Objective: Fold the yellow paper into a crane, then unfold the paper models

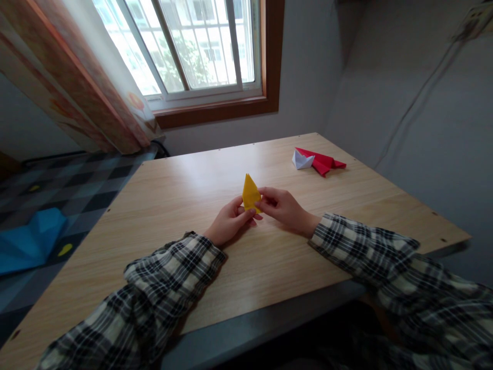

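Note:
A folded yellow paper (250,192), pointed at the top, stands just above the wooden table (162,205) near its middle. My left hand (230,222) pinches its lower left side with thumb and fingers. My right hand (283,207) pinches its lower right corner. Both wrists rest on the tabletop. Both arms wear plaid sleeves.
A folded red paper (322,162) and a small folded white paper (302,160) lie together at the table's far right. The wall runs close along the right side. A window and a curtain are behind the table. Something blue (31,241) lies on the checkered floor at left.

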Available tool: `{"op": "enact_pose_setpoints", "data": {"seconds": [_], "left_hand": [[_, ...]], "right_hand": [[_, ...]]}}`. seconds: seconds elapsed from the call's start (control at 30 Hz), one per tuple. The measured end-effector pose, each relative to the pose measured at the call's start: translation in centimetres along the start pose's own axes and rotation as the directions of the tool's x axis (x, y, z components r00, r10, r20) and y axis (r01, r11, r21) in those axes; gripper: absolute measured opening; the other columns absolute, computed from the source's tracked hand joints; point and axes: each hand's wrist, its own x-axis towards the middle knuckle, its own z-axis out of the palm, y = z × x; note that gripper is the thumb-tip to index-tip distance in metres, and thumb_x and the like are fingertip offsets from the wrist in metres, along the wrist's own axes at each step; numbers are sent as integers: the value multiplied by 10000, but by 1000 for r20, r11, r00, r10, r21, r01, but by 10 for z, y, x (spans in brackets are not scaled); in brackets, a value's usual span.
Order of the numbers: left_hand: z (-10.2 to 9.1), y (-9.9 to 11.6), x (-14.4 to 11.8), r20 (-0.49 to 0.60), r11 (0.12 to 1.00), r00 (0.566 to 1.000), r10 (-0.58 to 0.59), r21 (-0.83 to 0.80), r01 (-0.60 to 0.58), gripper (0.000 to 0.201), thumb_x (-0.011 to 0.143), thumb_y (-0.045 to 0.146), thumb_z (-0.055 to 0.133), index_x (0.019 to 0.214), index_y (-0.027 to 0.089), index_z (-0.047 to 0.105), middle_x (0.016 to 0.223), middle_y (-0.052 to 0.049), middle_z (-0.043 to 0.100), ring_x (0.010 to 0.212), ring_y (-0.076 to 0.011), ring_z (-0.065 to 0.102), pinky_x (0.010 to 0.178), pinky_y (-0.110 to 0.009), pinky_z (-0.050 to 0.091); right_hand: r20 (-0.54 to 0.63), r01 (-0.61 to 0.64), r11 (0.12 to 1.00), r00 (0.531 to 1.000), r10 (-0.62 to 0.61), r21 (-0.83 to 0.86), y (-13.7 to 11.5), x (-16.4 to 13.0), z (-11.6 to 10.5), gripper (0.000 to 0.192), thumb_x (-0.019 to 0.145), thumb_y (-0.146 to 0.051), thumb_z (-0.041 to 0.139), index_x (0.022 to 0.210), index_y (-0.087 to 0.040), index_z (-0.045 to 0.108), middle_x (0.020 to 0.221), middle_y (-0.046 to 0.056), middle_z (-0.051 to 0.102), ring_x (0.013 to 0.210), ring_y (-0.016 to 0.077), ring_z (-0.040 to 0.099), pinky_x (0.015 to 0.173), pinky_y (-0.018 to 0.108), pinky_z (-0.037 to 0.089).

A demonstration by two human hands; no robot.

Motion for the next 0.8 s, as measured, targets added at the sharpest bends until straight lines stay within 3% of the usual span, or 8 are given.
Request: {"op": "enact_pose_setpoints", "data": {"seconds": [0.13,0.4,0.63,0.8], "left_hand": [[0,0,0,-7,1000,1000,-5,-10,5,352,884,373,721,1129,149,605,1021,-99,711,835,-183,699,697,-292,559],[3,5,0,-83,996,997,-4,-93,-3,238,883,338,706,1018,155,636,922,-76,708,794,-172,672,685,-286,524],[6,7,0,-113,976,991,-69,-214,44,184,856,224,680,1024,154,660,959,-76,698,846,-171,669,714,-272,520],[7,6,1,-120,950,989,-85,-309,44,193,841,197,683,1028,152,668,973,-79,692,871,-185,661,750,-297,527]], "right_hand": [[37,28,999,999,-26,-44,3,0,-1,175,936,-287,599,828,-165,664,750,4,607,682,129,511,616,277,395],[51,42,999,998,-41,-18,6,-1,-1,227,932,-227,589,1095,-207,746,889,35,714,744,147,595,672,291,459],[51,60,998,997,-59,-22,3,-1,-2,256,937,-200,563,1107,-206,754,860,38,710,723,147,589,664,296,463],[51,60,998,997,-61,7,3,-1,-1,268,934,-189,553,1117,-217,746,981,52,739,788,151,624,706,305,493]]}}
